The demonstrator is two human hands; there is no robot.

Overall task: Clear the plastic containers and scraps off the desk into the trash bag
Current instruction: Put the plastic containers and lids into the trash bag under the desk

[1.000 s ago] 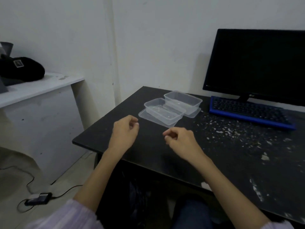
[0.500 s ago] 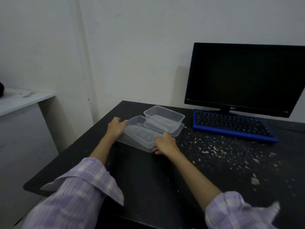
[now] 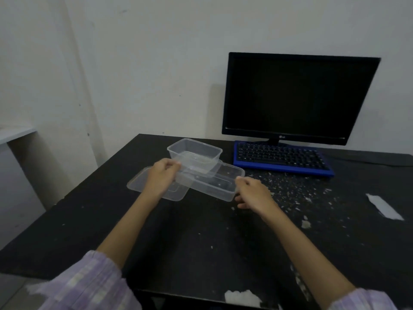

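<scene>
Far left on the desk (image 3: 73,220), a clear flat lid (image 3: 143,181) lies loose: thin, floppy, I'd pinch it at an edge. My left hand (image 3: 162,176) sits over it, fingers curled, pinching the near-left rim of the low container (image 3: 212,183), which looks lifted or tilted off the desk. A deeper second container (image 3: 194,156) overlaps its far-left part; nested or only resting, I can't tell. Both look light, see-through, thin-walled, slippery and springy, so I'd hold at the stiffer rim, not squeeze the walls. My right hand (image 3: 251,193) pinches the low container's right corner, fingers curled round the rim. Right of that, white scraps (image 3: 299,189) litter the desk before the blue keyboard (image 3: 281,157): tiny flakes, better swept than picked. No trash bag in view.
</scene>
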